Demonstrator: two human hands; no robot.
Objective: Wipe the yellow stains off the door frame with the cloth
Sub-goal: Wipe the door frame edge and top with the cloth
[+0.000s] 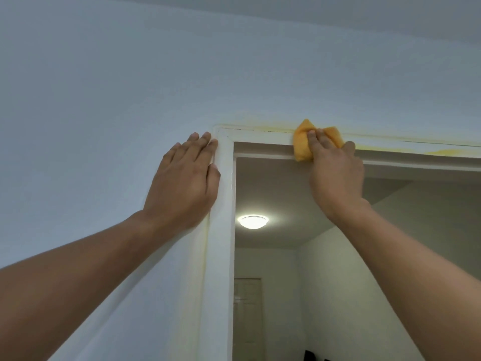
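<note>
Soft orange cloth (302, 143); glossy white door frame (223, 204).

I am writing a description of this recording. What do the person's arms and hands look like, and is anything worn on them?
Both forearms are bare, with no sleeves in view. The left hand and right hand wear no gloves, and no rings, watch or bracelets are visible. Fingernails are short and unpainted.

Orange cloth (302, 144) — white door frame (223, 194) — yellow stains (442, 152).

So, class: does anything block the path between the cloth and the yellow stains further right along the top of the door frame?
Nothing visible does. The right hand presses the cloth on the door frame, and the trim runs bare to the yellow stains.
</note>
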